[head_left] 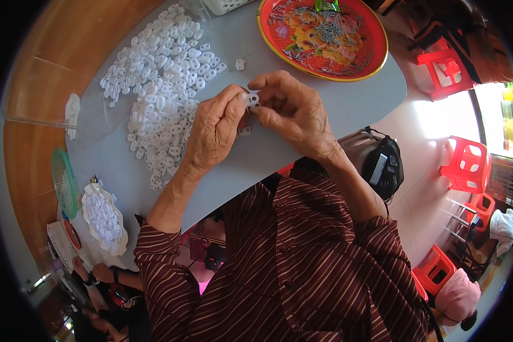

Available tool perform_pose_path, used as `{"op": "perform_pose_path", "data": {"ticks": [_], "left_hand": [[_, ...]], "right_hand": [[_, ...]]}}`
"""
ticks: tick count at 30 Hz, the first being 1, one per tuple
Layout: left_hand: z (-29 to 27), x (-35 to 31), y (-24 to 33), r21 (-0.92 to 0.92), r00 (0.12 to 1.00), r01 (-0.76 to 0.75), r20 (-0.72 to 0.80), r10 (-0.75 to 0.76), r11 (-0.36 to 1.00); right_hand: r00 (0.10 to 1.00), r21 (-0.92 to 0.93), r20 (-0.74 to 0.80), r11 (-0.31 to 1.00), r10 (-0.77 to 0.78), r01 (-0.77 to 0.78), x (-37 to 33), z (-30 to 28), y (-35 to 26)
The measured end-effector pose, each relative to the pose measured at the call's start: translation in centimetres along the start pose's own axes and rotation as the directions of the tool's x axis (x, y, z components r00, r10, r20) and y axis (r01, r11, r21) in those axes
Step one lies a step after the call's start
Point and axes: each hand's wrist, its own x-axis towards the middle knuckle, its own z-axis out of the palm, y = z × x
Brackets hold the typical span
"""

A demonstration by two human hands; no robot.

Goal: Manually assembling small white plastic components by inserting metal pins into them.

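In front of me my left hand (218, 122) pinches a small white plastic piece with holes (253, 99) between thumb and forefinger. My right hand (295, 114) is beside it, forefinger and thumb apart around the piece, the thumb tip close to its lower edge. The other right fingers are curled and partly hidden. Just below the hands another small white piece (244, 131) lies on the grey table (347, 108). A large heap of similar white pieces (168, 97) spreads to the left, and one white piece (240, 64) lies apart beyond my hands.
A red flowered tray (268, 34) with many small metal parts and a green wrapper (328, 5) stands far right. Left are a green basket (65, 182) and a white dish of pieces (117, 242). Another person's hand (102, 272) is lower left; red stools (464, 165) stand right.
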Motion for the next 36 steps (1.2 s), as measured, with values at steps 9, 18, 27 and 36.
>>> {"op": "perform_pose_path", "data": {"ticks": [9,18,27,36], "left_hand": [[-0.4,0.2,0.2,0.008,1.0,-0.009,0.028,0.009,1.0],[0.2,-0.2,-0.4,0.022,1.0,-0.008,-0.006,0.008,1.0],[-0.3,-0.2,-0.6,0.0,0.999,0.01,0.039,-0.01,1.0],[0.1,-0.4,-0.6,0.001,1.0,0.005,0.011,-0.005,1.0]], "right_hand": [[1.0,0.013,-0.028,1.0,0.012,-0.011,0.1,0.3,0.1],[0.997,-0.212,-0.007,0.974,-0.083,0.08,0.1,0.4,-0.1],[0.993,-0.299,-0.03,0.949,-0.111,0.097,0.0,0.6,-0.7],[0.99,-0.341,-0.025,0.932,-0.137,0.12,0.0,0.7,-0.7]]}}
